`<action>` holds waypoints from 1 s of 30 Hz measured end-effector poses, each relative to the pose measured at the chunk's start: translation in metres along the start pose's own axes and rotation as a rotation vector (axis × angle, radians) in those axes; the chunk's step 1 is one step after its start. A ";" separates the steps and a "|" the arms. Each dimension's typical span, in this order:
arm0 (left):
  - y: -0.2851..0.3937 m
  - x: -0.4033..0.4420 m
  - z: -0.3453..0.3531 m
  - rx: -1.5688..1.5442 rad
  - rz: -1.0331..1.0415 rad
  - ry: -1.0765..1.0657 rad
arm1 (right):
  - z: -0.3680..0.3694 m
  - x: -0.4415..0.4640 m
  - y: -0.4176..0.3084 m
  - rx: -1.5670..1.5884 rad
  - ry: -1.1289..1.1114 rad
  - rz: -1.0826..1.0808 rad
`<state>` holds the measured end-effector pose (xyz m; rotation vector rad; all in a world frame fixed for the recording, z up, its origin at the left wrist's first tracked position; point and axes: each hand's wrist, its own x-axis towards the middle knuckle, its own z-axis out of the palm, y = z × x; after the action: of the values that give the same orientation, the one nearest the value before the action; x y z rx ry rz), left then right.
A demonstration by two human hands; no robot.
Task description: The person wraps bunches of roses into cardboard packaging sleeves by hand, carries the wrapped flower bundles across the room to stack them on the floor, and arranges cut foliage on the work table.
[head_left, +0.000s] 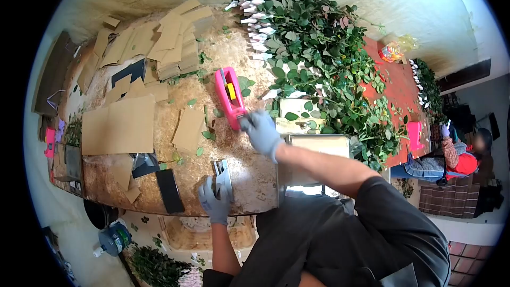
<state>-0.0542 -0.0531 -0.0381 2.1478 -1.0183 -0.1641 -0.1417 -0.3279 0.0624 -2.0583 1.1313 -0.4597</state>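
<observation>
My right hand (261, 132), in a grey glove, is closed at the near end of a pink tape dispenser (226, 95), beside its dark tip. A yellow-centred roll sits in the dispenser; any strip of tape between my fingers is too small to make out. Close to the table's front edge, my left hand (214, 202), also gloved in grey, has its fingers round the lower part of a silver stapler (223, 175). A black phone-like slab (170, 191) lies left of that hand. Flat brown cardboard pieces (188, 131) lie beyond it.
Leafy rose stems (319, 37) with white-wrapped heads are heaped at the back right. Cardboard stacks (180, 48) and a large cardboard sheet (118, 125) cover the left. A metal-edged box (319, 143) stands by my right forearm. Another person (451, 159) is at the far right.
</observation>
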 end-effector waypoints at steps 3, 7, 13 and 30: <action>-0.006 -0.002 0.003 -0.031 -0.001 -0.020 | 0.021 -0.023 0.020 0.161 -0.137 0.411; -0.011 -0.004 0.005 -0.064 -0.002 -0.009 | 0.054 -0.009 0.016 0.373 -0.453 0.723; -0.003 -0.005 0.003 -0.103 -0.007 -0.012 | 0.004 -0.060 -0.043 0.523 -0.644 0.476; 0.007 0.002 -0.004 -0.084 -0.102 -0.148 | -0.211 -0.173 0.092 -0.536 -0.435 0.410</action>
<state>-0.0551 -0.0551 -0.0303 2.1363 -0.9675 -0.4132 -0.4176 -0.3054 0.1417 -2.1231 1.4492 0.5229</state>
